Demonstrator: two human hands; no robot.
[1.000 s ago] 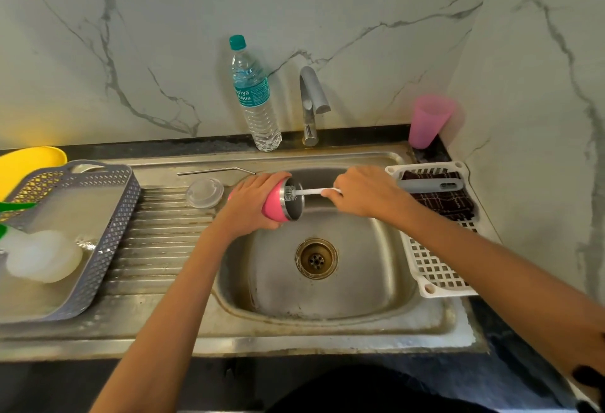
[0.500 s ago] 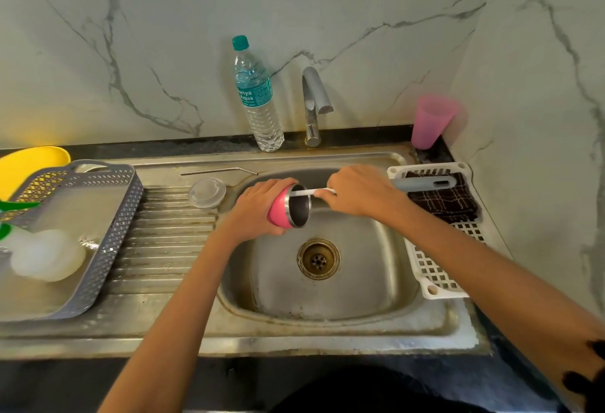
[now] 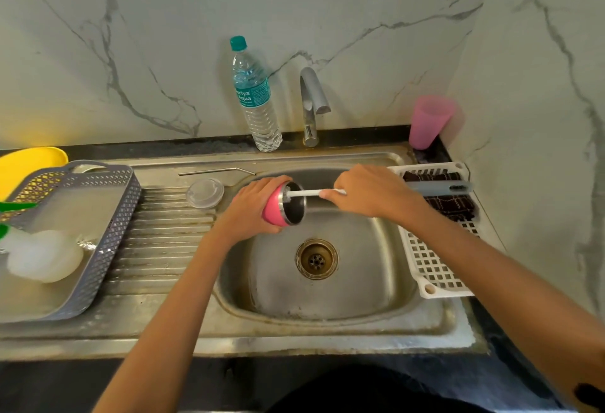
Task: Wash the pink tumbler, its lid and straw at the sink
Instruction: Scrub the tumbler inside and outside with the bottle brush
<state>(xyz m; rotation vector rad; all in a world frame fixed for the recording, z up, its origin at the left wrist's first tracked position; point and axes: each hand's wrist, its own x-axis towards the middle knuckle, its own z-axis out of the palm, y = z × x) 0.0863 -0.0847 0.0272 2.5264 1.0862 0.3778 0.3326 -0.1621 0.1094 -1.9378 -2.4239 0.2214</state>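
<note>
The pink tumbler [image 3: 276, 212] — pink outside, bare steel inside — is held on its side over the sink basin [image 3: 360, 281], mouth turned right, the left hand [image 3: 253, 208] gripping its body. Its clear round lid [image 3: 205, 193] lies flat on the ribbed drainboard [image 3: 163, 239] just left of it. The thin metal straw [image 3: 216, 172], bent near its right end, lies behind the lid.

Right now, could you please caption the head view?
Left hand holds pink tumbler sideways over the sink; right hand holds a brush inside it.

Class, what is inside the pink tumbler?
A white brush enters the tumbler at its mouth; bare steel wall shows. The brush's tip and the tumbler's bottom are hidden.
</note>
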